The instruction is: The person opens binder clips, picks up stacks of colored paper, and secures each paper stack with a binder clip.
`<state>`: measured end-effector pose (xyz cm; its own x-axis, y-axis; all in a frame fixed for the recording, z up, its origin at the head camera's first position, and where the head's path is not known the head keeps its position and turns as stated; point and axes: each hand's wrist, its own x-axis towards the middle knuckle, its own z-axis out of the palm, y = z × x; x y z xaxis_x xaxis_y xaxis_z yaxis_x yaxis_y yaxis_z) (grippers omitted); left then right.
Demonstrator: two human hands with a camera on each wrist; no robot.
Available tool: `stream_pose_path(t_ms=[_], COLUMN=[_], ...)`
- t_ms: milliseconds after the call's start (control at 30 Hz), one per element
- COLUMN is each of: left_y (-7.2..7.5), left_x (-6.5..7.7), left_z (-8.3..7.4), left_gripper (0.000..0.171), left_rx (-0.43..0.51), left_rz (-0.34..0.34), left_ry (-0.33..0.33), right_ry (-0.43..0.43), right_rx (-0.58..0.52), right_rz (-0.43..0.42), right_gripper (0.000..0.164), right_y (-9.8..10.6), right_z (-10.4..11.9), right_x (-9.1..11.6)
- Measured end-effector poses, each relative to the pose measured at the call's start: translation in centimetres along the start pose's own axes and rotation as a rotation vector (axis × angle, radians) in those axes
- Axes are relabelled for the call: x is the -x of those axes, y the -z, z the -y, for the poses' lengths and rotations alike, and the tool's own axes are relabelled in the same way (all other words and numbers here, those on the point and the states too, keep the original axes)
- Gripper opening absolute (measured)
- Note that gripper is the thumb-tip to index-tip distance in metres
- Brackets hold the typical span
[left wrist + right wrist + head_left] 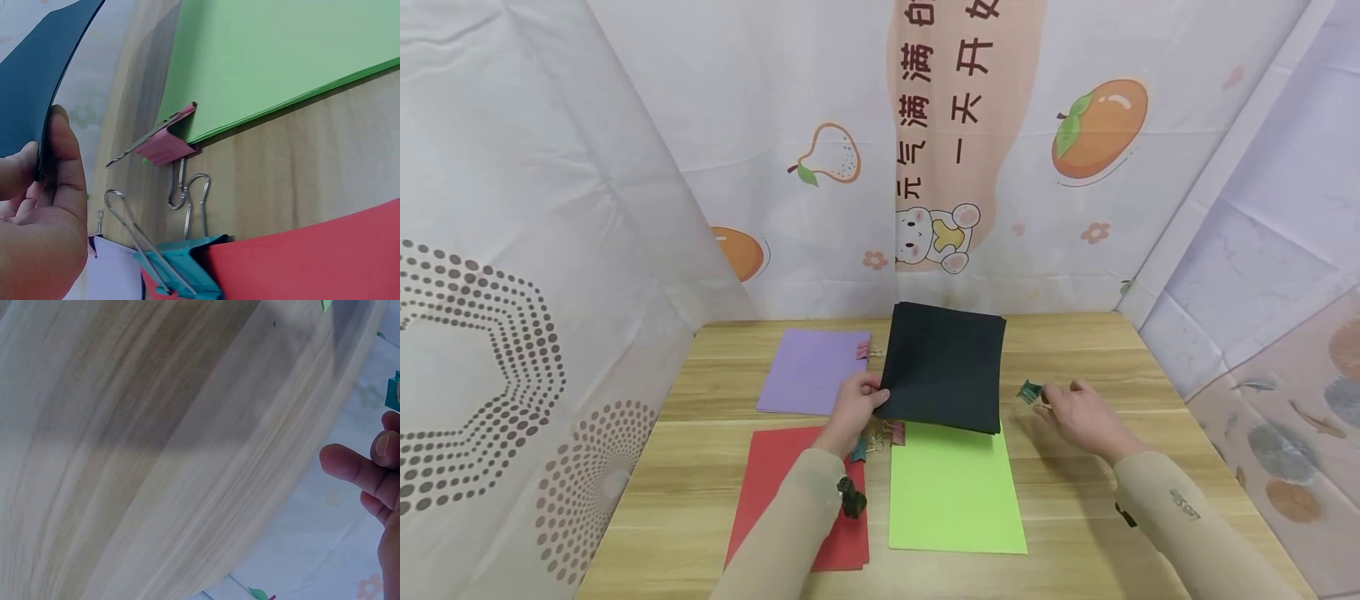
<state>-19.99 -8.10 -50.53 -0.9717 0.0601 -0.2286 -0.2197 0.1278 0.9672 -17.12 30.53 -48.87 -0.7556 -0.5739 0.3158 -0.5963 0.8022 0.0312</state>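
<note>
My left hand (855, 410) pinches the left edge of a stack of black paper (943, 367) between thumb and fingers. The black sheets are tilted above the far end of the lime green paper (955, 500). To the right, my right hand (1081, 417) holds a teal binder clip (1029, 392) by its handle, apart from the paper. Only a corner of this clip (392, 394) shows at the edge of the right wrist view. A pink binder clip (165, 139) grips the green paper's corner, and a teal binder clip (184, 265) grips the red paper (312, 256).
Purple paper (815, 372) with a pink binder clip (863, 350) lies at the back left of the wooden table (1090, 350). Red sheets lie in front of it, partly under my left forearm. A printed curtain (820, 67) hangs behind the table.
</note>
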Motion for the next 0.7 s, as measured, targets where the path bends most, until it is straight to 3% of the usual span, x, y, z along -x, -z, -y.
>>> stream_pose_path(t_ms=[700], left_y=[-0.4], left_x=[0.7], left_z=[1.5], left_gripper=[0.013], left_rx=[0.043], left_rz=[0.042], left_ry=[-0.048], right_ry=[-0.032], right_rx=[-0.027], right_rz=[0.022], right_gripper=[0.024], right_y=[1.6], right_z=[0.5], right_x=[-1.2])
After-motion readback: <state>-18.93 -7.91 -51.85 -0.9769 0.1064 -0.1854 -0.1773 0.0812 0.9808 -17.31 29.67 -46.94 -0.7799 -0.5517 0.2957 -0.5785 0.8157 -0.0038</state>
